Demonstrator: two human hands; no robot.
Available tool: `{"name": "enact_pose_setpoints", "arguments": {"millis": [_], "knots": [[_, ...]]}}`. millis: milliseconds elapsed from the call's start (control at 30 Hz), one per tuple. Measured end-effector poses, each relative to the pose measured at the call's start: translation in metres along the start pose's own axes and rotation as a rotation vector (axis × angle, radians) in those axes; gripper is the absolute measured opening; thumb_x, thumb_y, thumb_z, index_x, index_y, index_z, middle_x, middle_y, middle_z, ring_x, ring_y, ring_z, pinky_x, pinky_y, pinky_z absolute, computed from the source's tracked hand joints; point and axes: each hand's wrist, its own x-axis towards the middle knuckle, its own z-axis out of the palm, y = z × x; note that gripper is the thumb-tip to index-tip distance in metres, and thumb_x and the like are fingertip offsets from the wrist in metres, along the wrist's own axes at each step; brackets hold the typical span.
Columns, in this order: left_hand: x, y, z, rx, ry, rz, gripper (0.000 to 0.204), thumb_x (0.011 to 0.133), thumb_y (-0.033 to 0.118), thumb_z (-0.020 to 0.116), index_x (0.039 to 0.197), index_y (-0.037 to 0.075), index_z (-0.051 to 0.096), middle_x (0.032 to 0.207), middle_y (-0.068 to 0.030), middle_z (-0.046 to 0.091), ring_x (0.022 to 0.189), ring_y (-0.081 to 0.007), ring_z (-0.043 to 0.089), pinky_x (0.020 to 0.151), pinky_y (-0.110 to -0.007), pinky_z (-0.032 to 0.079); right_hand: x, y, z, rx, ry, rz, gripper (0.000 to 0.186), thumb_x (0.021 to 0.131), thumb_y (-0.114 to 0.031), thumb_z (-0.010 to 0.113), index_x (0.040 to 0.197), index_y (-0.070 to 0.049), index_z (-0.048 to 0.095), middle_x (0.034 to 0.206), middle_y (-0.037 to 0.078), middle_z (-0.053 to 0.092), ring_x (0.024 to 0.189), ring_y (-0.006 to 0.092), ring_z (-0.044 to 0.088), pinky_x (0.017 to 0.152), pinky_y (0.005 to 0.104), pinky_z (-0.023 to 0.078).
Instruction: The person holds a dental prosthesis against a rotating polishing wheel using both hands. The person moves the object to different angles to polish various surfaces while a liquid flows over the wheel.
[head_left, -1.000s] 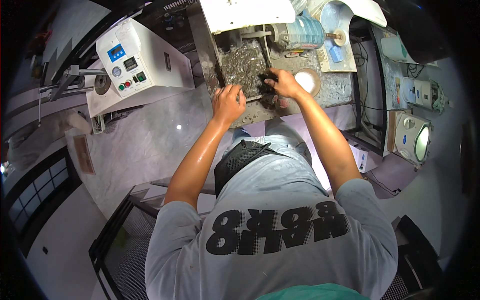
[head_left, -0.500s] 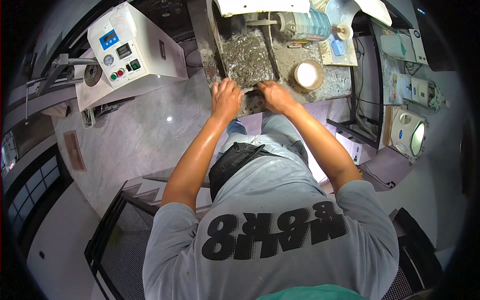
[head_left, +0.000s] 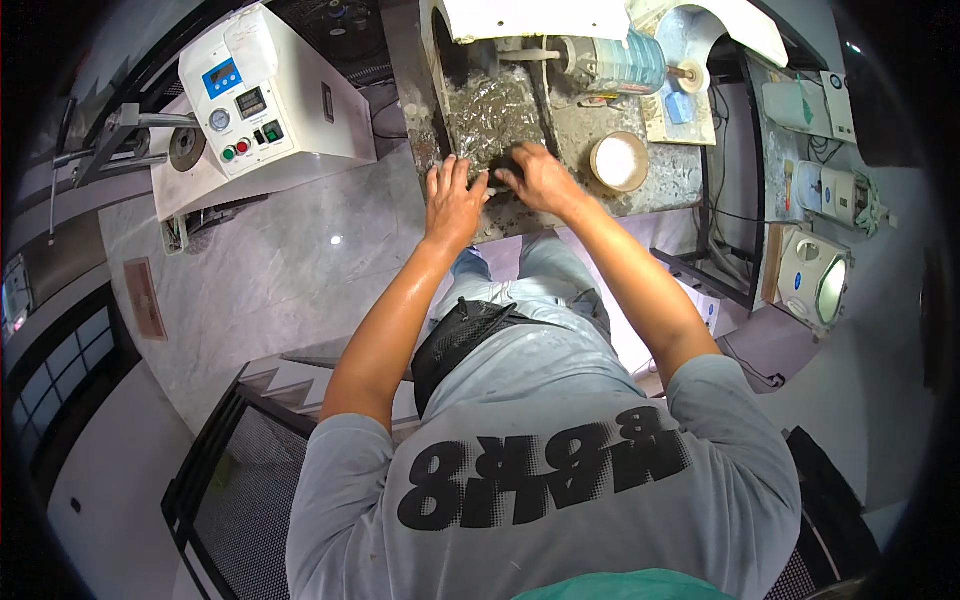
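At the near end of a trough [head_left: 548,110] of wet grey slurry [head_left: 492,112], both my hands are close together. My left hand [head_left: 457,205] has its fingers bent over the near left end, thumb towards the right hand. My right hand [head_left: 545,180] is curled, knuckles up, over the slurry's near right edge. Something small and pale shows between the hands, by the left thumb, but its kind is too small to tell. The fingertips of both hands are partly hidden. A round tub [head_left: 619,162] with white contents stands right of my right hand.
A large clear bluish bottle [head_left: 630,65] lies on its side beyond the tub. A blue block [head_left: 680,108] sits near a white hood [head_left: 535,18]. At left stands a white machine [head_left: 300,100] with buttons and a display. More small machines [head_left: 815,275] line the right side.
My right hand has moved slightly up and inward over the slurry, its fingers more curled. The left hand stays near the same spot. The whole view has shifted a little.
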Motion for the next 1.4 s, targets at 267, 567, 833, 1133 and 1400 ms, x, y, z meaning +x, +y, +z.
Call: {"name": "enact_pose_setpoints", "arguments": {"millis": [267,567,833,1133,1400], "knots": [[0.013,0.009,0.006,-0.121,-0.095,-0.253,0.086,0.08,0.024,0.075,0.144,-0.011,0.029,0.137,-0.0273,0.047,0.125,-0.0384,0.048,0.11,-0.047,0.032,0.135,0.047,-0.001,-0.311,0.049,0.279,0.078,0.099,-0.05,0.037,0.146,0.011,0.025,0.149,0.032,0.026,0.141,0.0431,0.024,0.118,0.0429,0.023],[0.012,0.011,0.01,-0.14,-0.123,-0.316,0.083,0.08,0.015,0.075,0.144,-0.011,0.03,0.139,-0.0288,0.046,0.124,-0.0416,0.048,0.108,-0.044,0.035,0.089,0.002,0.025,-0.368,-0.04,0.164,0.065,0.101,-0.042,0.033,0.132,0.015,0.044,0.135,0.027,0.043,0.125,0.0403,0.04,0.111,0.0435,0.032],[0.013,0.01,0.012,-0.139,-0.102,-0.323,0.081,0.08,0.013,0.074,0.144,-0.012,0.031,0.14,-0.0296,0.046,0.121,-0.0432,0.052,0.107,-0.044,0.037,0.047,0.004,0.012,-0.111,-0.259,-0.085,0.051,0.103,-0.031,0.029,0.125,0.006,0.056,0.131,0.026,0.051,0.128,0.0409,0.042,0.111,0.0458,0.033],[0.013,0.009,0.012,-0.09,-0.093,-0.298,0.079,0.081,0.009,0.072,0.143,-0.014,0.03,0.138,-0.0323,0.046,0.116,-0.0433,0.055,0.102,-0.042,0.044,0.148,0.032,0.01,-0.322,0.046,-0.381,0.065,0.102,-0.043,0.035,0.148,0.003,0.028,0.153,0.026,0.027,0.141,0.0404,0.029,0.119,0.0447,0.022],[0.011,0.013,0.013,-0.086,-0.091,-0.343,0.076,0.083,0.011,0.07,0.143,-0.012,0.03,0.139,-0.0299,0.047,0.117,-0.0443,0.055,0.103,-0.042,0.044,0.133,0.024,0.03,-0.197,-0.154,-0.201,0.063,0.101,-0.036,0.036,0.15,0.001,0.023,0.158,0.023,0.017,0.147,0.0363,0.015,0.122,0.0412,0.015]]}}
